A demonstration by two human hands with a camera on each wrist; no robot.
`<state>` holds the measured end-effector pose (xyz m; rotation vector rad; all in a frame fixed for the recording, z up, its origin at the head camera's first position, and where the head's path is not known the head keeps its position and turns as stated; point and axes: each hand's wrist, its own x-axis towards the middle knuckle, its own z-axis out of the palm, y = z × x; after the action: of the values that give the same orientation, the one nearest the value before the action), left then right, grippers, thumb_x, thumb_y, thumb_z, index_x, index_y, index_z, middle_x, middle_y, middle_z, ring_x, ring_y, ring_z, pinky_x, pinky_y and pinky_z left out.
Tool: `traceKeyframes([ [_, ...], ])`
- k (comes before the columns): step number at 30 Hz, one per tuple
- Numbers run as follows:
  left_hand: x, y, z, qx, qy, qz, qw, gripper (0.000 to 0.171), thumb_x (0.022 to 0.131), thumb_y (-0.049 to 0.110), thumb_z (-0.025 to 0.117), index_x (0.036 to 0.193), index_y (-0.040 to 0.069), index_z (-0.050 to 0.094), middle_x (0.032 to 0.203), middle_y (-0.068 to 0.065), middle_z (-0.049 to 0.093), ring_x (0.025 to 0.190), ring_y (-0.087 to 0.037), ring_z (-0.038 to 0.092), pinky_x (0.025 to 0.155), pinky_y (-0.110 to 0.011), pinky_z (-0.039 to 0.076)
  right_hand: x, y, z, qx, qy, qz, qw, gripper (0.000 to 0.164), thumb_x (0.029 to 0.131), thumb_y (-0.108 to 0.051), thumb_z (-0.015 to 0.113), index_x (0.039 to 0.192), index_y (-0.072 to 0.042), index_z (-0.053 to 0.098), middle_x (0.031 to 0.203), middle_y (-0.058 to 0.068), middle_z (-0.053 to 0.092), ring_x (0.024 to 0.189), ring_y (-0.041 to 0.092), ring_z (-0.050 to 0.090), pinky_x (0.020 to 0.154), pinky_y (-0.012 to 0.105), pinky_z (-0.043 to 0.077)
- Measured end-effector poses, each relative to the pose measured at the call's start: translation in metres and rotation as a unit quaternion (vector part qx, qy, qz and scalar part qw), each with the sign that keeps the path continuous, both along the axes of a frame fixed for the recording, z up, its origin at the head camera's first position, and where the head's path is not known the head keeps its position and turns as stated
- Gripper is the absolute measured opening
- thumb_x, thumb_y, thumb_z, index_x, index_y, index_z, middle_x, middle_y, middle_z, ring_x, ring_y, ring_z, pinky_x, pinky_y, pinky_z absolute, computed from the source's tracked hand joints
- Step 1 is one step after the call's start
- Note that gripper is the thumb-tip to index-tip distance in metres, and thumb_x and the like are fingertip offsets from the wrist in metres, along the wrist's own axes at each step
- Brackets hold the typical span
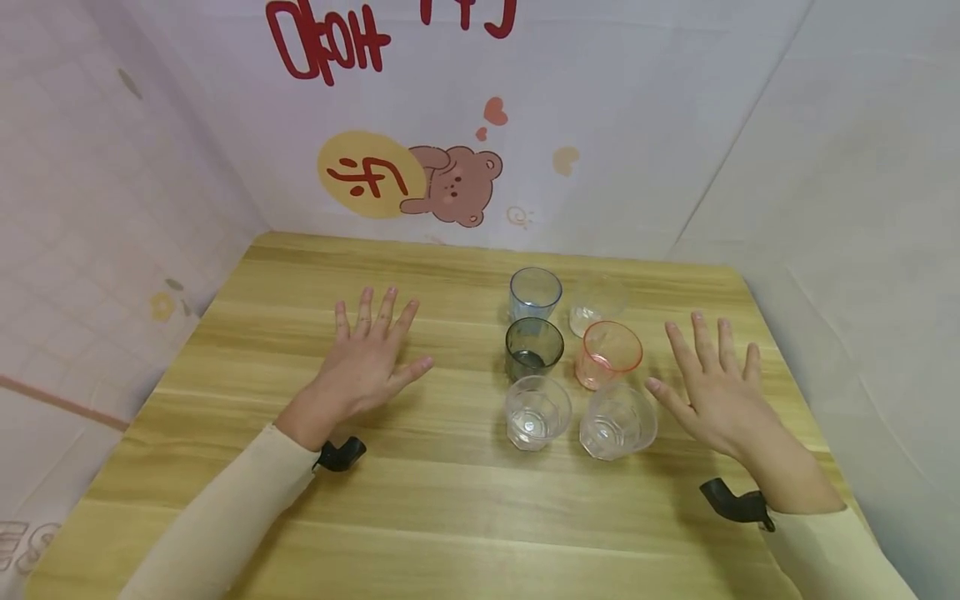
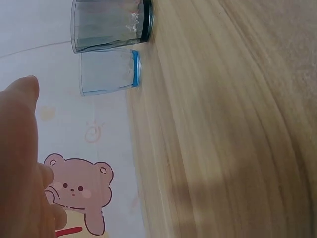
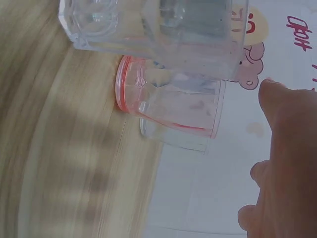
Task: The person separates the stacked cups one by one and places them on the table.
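Note:
Several cups stand upright in two columns on the table. At the back are a blue-tinted cup [image 1: 535, 296] and a clear cup [image 1: 588, 317]. The middle row has a dark grey cup [image 1: 534, 350] and an orange-red cup [image 1: 608, 357]. Two clear cups, one on the left [image 1: 537, 414] and one on the right [image 1: 617, 422], form the front row. My left hand [image 1: 366, 362] is spread, palm down, left of the cups and apart from them. Fingers spread, my right hand [image 1: 716, 392] is just right of the cups, its thumb near the front right one. Neither hand holds anything.
The cups share a wood-grain table [image 1: 420, 517]. Behind it rises a white wall covering [image 1: 622, 167] printed with a bear [image 1: 457, 185] and red lettering. Pale walls also flank the table at left and right. A black curved piece [image 1: 341, 454] sits at each wrist.

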<state>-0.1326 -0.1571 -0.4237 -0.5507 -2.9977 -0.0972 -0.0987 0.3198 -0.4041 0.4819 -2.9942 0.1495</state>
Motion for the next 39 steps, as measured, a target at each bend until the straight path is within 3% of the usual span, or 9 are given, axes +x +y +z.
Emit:
traceKeyframes([
  [7, 0.004, 0.002, -0.002, 0.008, -0.001, -0.004, 1.0, 0.082, 0.09, 0.074, 0.017, 0.153, 0.026, -0.005, 0.156, -0.005, -0.021, 0.141, -0.034, -0.023, 0.106, -0.069, -0.01, 0.004, 0.003, -0.004, -0.016, -0.01, -0.002, 1.0, 0.08, 0.096, -0.055, 0.043, 0.154, -0.024, -0.003, 0.157, 0.007, -0.021, 0.139, 0.03, -0.029, 0.102, 0.069, -0.02],
  [24, 0.01, 0.004, -0.001, 0.018, 0.011, -0.02, 0.9996, 0.084, 0.091, 0.073, 0.019, 0.154, 0.02, 0.002, 0.157, -0.005, -0.02, 0.14, -0.033, -0.024, 0.107, -0.067, -0.011, 0.015, 0.003, -0.005, -0.038, -0.011, 0.003, 0.999, 0.08, 0.096, -0.053, 0.044, 0.154, -0.022, 0.0, 0.157, 0.01, -0.018, 0.139, 0.031, -0.029, 0.103, 0.069, -0.017],
  [32, 0.01, 0.002, -0.004, 0.015, 0.02, -0.021, 0.9995, 0.084, 0.092, 0.072, 0.021, 0.154, 0.019, 0.003, 0.157, -0.006, -0.018, 0.142, -0.036, -0.02, 0.107, -0.069, -0.008, 0.015, 0.001, -0.007, -0.037, -0.011, 0.004, 0.999, 0.081, 0.096, -0.054, 0.045, 0.154, -0.022, 0.0, 0.157, 0.009, -0.019, 0.138, 0.031, -0.03, 0.102, 0.066, -0.022],
  [39, 0.009, 0.002, -0.008, 0.012, 0.023, -0.019, 0.9995, 0.085, 0.091, 0.072, 0.022, 0.154, 0.019, 0.003, 0.159, -0.011, -0.008, 0.141, -0.038, -0.017, 0.108, -0.068, -0.008, 0.015, 0.0, -0.01, -0.036, -0.011, 0.006, 0.999, 0.081, 0.096, -0.054, 0.045, 0.154, -0.02, 0.001, 0.158, 0.01, -0.018, 0.139, 0.031, -0.028, 0.104, 0.068, -0.017],
])
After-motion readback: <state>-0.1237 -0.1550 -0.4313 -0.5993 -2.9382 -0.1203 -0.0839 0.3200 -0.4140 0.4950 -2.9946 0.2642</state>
